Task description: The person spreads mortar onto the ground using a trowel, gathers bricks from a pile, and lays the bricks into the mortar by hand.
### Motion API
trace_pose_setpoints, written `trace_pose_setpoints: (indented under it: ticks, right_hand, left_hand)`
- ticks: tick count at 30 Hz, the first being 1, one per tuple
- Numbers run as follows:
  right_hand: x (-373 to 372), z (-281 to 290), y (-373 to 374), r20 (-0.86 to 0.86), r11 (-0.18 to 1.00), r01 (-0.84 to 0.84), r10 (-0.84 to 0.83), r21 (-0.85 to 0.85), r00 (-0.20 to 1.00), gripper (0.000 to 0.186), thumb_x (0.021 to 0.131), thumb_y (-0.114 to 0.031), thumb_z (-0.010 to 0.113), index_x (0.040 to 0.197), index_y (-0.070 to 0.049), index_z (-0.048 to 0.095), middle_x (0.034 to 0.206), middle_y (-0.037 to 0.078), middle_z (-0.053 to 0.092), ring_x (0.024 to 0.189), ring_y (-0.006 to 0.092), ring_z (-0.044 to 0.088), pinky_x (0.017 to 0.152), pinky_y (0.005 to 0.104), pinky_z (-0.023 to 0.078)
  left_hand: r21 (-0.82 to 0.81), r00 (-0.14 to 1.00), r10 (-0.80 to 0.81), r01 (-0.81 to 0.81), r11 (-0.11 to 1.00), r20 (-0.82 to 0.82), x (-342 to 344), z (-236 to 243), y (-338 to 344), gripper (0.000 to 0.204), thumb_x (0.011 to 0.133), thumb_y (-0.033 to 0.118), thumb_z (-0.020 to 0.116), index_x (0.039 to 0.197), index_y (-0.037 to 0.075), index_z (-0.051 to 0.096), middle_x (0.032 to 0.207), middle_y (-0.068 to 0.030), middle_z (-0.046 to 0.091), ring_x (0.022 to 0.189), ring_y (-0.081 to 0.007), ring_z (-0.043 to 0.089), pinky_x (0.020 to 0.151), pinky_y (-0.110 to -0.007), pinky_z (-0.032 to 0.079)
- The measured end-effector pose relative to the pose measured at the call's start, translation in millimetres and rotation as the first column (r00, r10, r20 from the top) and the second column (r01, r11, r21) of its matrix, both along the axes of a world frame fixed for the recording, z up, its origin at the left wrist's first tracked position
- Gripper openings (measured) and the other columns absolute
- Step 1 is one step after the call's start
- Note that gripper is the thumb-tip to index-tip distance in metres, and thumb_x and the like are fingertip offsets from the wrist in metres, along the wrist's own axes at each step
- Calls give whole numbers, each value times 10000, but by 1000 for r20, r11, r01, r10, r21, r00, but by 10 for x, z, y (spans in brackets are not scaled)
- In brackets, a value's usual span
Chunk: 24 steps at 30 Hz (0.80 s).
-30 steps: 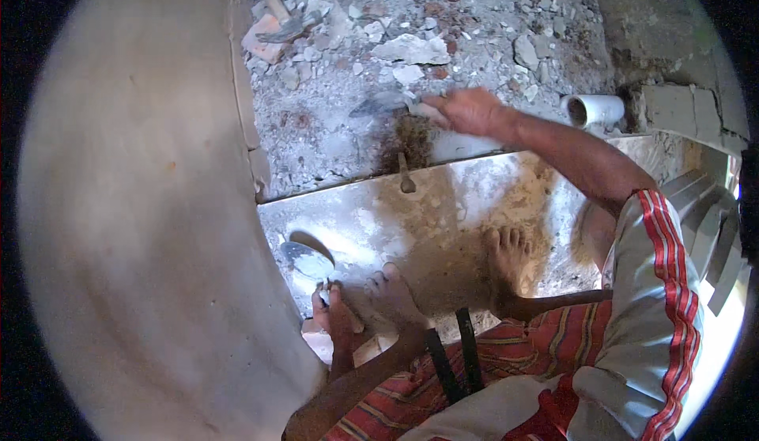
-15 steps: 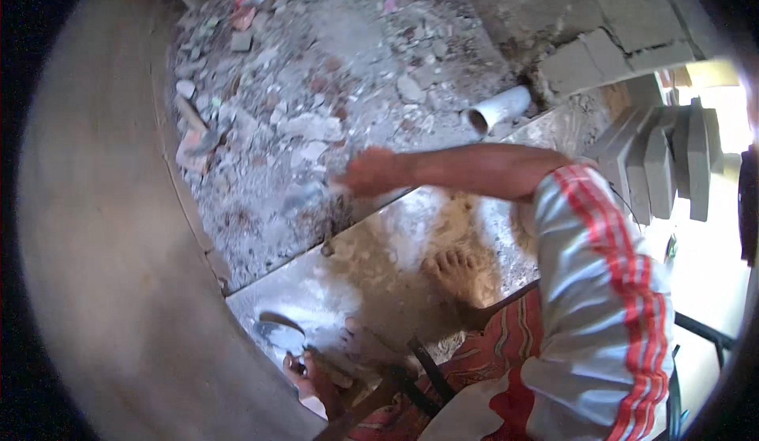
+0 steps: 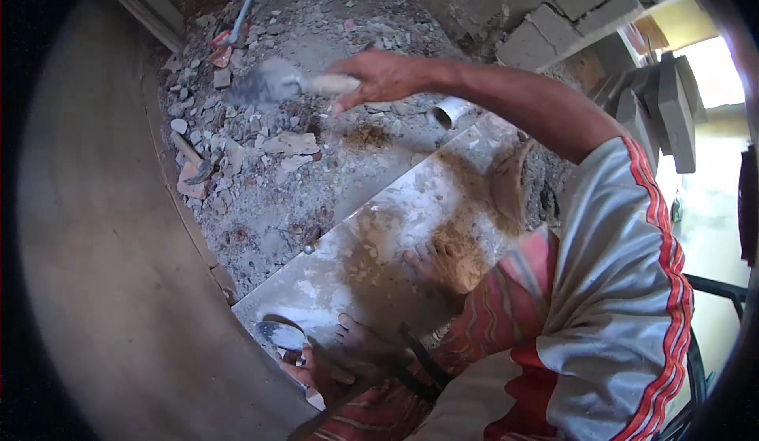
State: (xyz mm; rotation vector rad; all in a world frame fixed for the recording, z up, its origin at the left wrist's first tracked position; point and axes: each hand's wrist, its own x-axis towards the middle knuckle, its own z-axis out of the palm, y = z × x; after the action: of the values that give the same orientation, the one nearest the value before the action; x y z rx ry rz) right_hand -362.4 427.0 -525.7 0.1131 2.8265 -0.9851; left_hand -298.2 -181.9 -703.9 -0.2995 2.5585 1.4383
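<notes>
My right hand (image 3: 379, 77) is wrapped around the pale handle of a trowel (image 3: 269, 81), whose blade points left above the rubble. The blade is greyish and slightly blurred. Low on the left, my left hand (image 3: 300, 368) has its bent fingers at the near rim of a shallow round bowl (image 3: 282, 333) with a pale, greyish inside. The bowl is by the wall side of the smooth slab (image 3: 364, 243), close to my bare feet.
Broken rubble (image 3: 277, 172) covers the ground ahead, with a hammer (image 3: 194, 156) lying at its left. A white pipe (image 3: 451, 113) sticks out near the slab edge. A plain wall (image 3: 111, 204) rises at left; grey slabs (image 3: 672, 109) stand at right.
My right hand has swung up and farther from me, carrying the trowel over the rubble. My left hand and the bowl stay nearly in place. The view has shifted slightly.
</notes>
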Motion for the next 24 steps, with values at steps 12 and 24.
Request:
trace_pose_setpoints:
  ticks: [12, 24]
  right_hand:
    - [2308, 1314, -145, 81, 563, 814, -813, -146, 576, 461, 856, -309, 684, 1204, -23, 589, 891, 10, 592, 767, 98, 529, 670, 271, 441]
    - [3723, 1643, -482, 41, 459, 873, -887, 166, 459, 586, 781, -326, 781, 1199, 27, 571, 929, 103, 598, 870, 173, 548, 767, 319, 447]
  left_hand:
    - [-97, 969, -189, 176, 980, -156, -363, 539, 175, 611, 822, 113, 704, 1352, -9, 424, 1312, -159, 443, 1162, -251, 468, 946, -372, 423]
    - [-155, 819, -502, 478, 865, -277, -2075, 1657, 995, 375, 971, 151, 539, 1280, -60, 518, 1269, -169, 566, 1113, -243, 565, 945, -353, 467]
